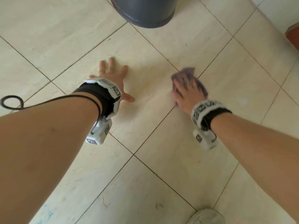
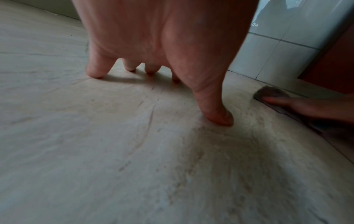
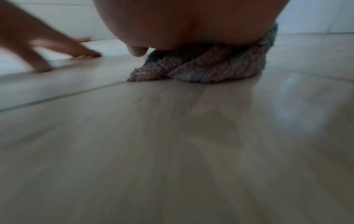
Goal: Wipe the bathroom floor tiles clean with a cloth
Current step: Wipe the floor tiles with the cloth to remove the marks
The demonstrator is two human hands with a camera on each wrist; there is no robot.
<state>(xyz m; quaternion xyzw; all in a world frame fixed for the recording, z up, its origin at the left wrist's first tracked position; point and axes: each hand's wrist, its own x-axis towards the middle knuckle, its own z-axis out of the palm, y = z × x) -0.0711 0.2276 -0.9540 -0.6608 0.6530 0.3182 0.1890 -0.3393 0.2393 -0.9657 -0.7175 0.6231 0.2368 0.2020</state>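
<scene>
My left hand (image 1: 113, 76) lies flat on a cream floor tile (image 1: 145, 126), fingers spread, bearing on it and holding nothing. In the left wrist view its fingertips (image 2: 95, 72) and thumb touch the tile. About a hand's width to the right, my right hand (image 1: 186, 92) presses a crumpled purple-grey cloth (image 1: 188, 71) onto the floor where several tiles meet. Its fingers lie straight over the cloth, which sticks out beyond them. The right wrist view shows the cloth (image 3: 210, 66) bunched under my palm (image 3: 191, 22). Both are blurred.
A dark grey bucket (image 1: 144, 10) stands on the floor just beyond my hands. White wall tiles (image 2: 277, 53) and a brown wooden edge (image 1: 293, 36) close off the right. A white shoe (image 1: 205, 217) is at the bottom right, and a blue smear (image 1: 47, 214) marks the near left tile.
</scene>
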